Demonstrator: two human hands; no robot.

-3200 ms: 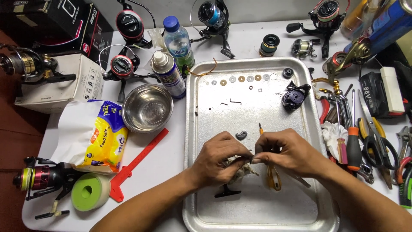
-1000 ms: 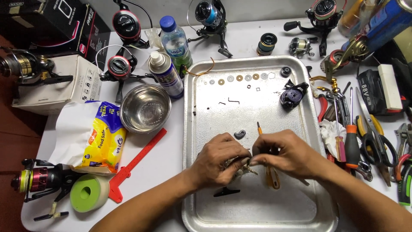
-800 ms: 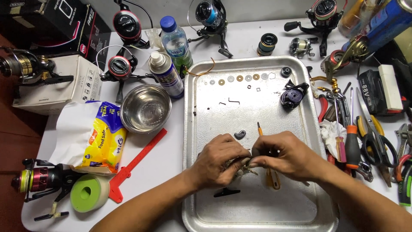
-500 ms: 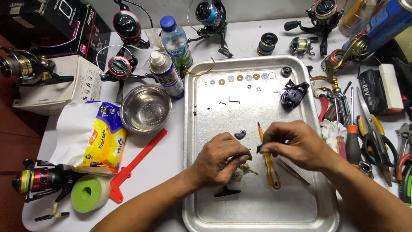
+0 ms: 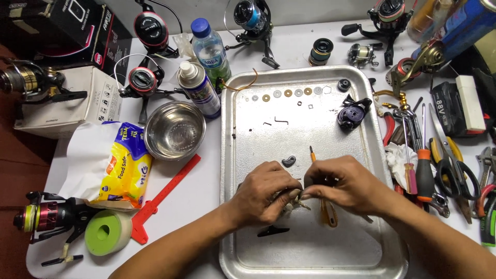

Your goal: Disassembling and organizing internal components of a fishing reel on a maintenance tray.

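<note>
My left hand point(image 5: 264, 192) and right hand point(image 5: 345, 185) pinch a small metal reel part point(image 5: 295, 199) between them, fingers closed, over the steel tray point(image 5: 310, 258). If my grip slips, it could drop among the washers point(image 5: 289, 93) beyond my knuckles.

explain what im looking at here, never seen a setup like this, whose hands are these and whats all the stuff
This is one view, from a camera on a person's head looking down at their own bare hands. No machine is involved. The left hand and right hand meet over a metal tray, pinching a small metal part between them; what it is is too hidden to tell. On the tray lie a row of washers and a dark cover. Around it are fishing reels, a steel bowl, a spray can, a water bottle and hand tools.
</note>
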